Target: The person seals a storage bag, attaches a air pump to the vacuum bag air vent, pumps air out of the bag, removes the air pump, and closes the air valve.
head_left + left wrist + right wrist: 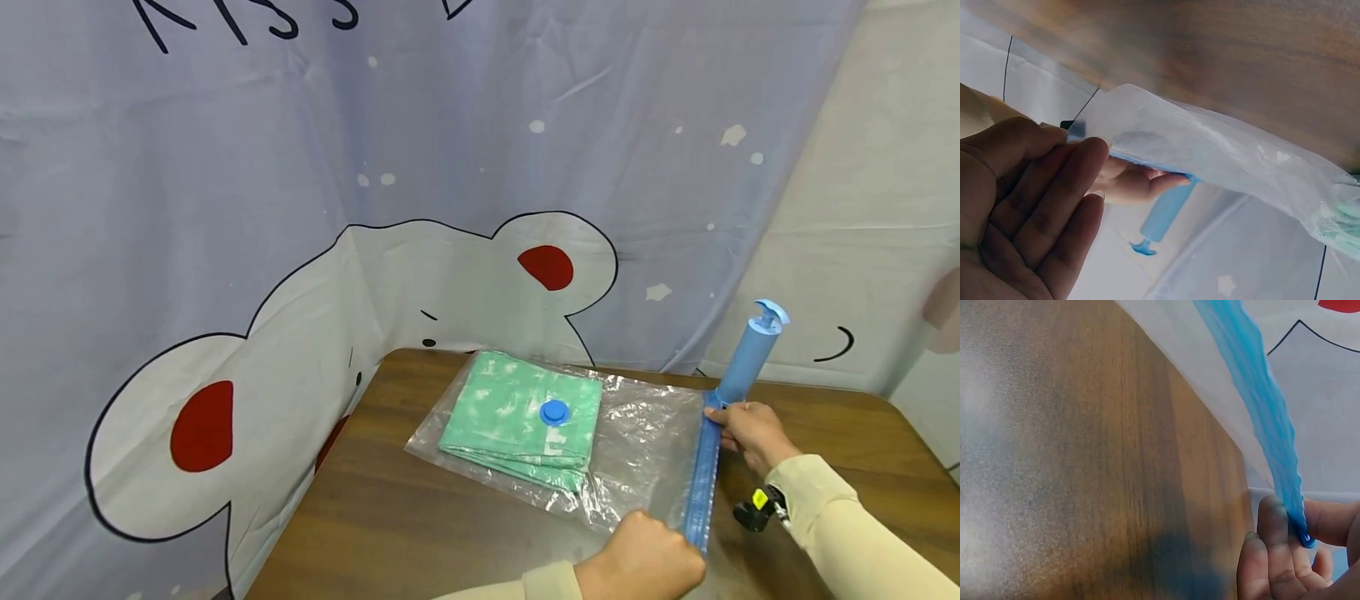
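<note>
A clear vacuum storage bag (645, 433) lies across the table, with folded green-and-white cloth (510, 408) inside its left part. A round blue valve (555, 412) sits over the cloth. Along the bag's right edge runs a blue zip seal (1260, 406). My right hand (753, 433) pinches the far end of this seal between thumb and fingers. At the near end, my left hand (645, 558) grips the bag's corner, its thumb and fingertips together in the left wrist view. Just beyond my right hand stands a light-blue hand pump (750, 358) with a T-shaped handle.
The brown wooden table (360, 508) has its back edge against a printed cloth hanging (450, 283) with bear shapes. A black wrist device (753, 512) with a yellow tag is strapped at my right wrist.
</note>
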`<state>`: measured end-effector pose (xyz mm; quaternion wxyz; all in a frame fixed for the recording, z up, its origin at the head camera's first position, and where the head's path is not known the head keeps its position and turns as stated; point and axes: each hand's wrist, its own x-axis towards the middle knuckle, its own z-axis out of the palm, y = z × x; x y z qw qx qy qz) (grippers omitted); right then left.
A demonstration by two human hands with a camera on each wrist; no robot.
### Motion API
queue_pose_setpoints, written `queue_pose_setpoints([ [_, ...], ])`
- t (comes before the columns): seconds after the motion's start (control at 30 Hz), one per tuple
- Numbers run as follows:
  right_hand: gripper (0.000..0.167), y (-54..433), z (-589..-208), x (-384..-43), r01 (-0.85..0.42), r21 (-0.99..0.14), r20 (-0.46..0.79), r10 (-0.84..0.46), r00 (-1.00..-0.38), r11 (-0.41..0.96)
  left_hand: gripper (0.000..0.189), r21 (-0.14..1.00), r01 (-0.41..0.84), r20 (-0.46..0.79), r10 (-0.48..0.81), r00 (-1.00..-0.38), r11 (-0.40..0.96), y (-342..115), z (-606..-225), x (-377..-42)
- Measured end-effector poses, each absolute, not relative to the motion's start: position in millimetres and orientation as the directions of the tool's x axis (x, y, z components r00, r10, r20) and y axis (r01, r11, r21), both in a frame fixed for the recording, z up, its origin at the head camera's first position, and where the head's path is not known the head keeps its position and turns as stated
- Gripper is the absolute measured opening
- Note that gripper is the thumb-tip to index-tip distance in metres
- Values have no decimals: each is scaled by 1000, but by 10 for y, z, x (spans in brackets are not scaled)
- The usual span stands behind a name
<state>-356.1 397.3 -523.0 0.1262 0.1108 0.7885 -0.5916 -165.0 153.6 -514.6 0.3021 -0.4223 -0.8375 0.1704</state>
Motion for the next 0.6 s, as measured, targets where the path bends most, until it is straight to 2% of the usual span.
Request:
queue_pose_setpoints([
  [0.37, 19, 3992, -5264, -3637, 329, -911, -333, 28, -943, 247, 38, -528, 614, 373, 810, -453, 587, 1522, -5159, -1660],
  [0.6, 20, 4006, -5269, -3681, 332, -910, -332, 43, -942, 250, 37, -531, 615, 341, 811, -475, 583, 1536, -5145, -1664],
])
